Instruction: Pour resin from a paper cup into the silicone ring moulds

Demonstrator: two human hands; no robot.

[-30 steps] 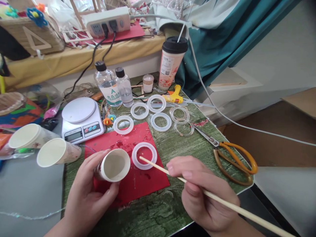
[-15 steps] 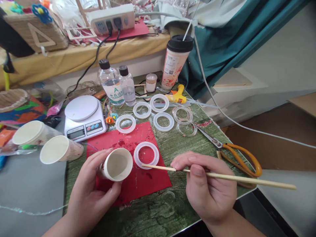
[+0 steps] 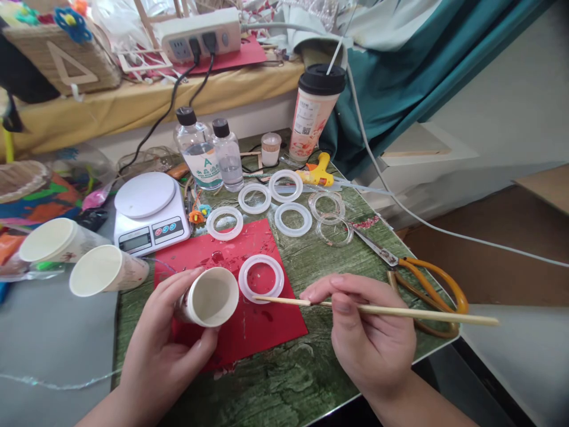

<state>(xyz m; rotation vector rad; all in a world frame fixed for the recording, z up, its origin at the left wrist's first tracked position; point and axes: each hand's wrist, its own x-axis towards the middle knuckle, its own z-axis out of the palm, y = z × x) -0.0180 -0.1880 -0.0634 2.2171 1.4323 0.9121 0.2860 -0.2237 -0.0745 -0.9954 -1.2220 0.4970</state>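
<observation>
My left hand [image 3: 171,338] is wrapped round a white paper cup [image 3: 215,296], tilted so that its open mouth faces me. Between the thumb and fingers of my right hand [image 3: 367,332] is a thin wooden stick [image 3: 427,315], long and pale. Its tip reaches the near rim of a translucent ring mould [image 3: 276,274]; whether it touches I cannot tell. That mould lies on a red sheet [image 3: 275,338] with wet spots. Behind it sit several more ring moulds [image 3: 293,219] and clear rings [image 3: 335,230].
Orange-handled scissors [image 3: 427,284] lie beyond my right hand. A kitchen scale [image 3: 151,204], two capped bottles [image 3: 200,160], a yellow glue gun [image 3: 320,172] and a tall drink cup [image 3: 313,112] stand at the back. Paper cups [image 3: 109,270] lie tipped on the left.
My right hand has shifted slightly left, and the stick's rear end has swung left and up. My left hand and its paper cup stay nearly in place.
</observation>
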